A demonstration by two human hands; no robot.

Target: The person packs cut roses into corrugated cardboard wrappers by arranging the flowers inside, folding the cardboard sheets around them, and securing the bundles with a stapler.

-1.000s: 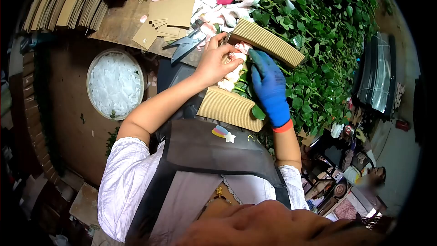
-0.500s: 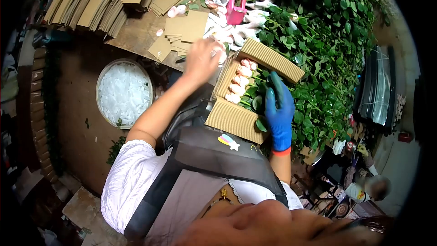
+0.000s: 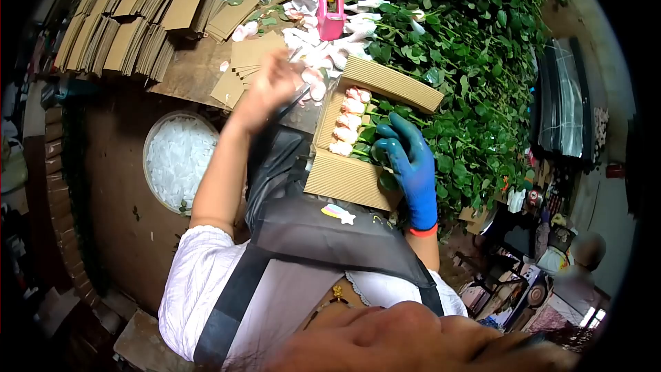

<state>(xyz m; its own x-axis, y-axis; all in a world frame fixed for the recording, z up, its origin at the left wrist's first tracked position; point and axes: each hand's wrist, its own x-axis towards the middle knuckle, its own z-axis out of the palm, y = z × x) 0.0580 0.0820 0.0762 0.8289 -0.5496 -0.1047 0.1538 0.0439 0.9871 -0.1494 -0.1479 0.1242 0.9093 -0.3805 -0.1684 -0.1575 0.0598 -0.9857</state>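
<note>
My bare left hand is over the table at the left of the cardboard wrap, its fingers smeared by motion. A dark blade of the scissors shows beside it; the rest is hidden. My right hand, in a blue-green glove, rests at the stems and leaves, thumb and fingers apart. Between the hands, pale pink roses lie in a row inside the opened corrugated cardboard wrap. One flap stands above the roses and the other lies below, near my apron.
Cardboard stacks stand upper left, with loose sheets nearer. A pink tape dispenser sits among white netting and petals. Leafy stems fill the right. A round tub of white pieces stands lower left. Another person is far right.
My left hand has left the roses and moved left toward the scissors. My right hand has drawn back from the blooms to the stems, and the roses are now uncovered.
</note>
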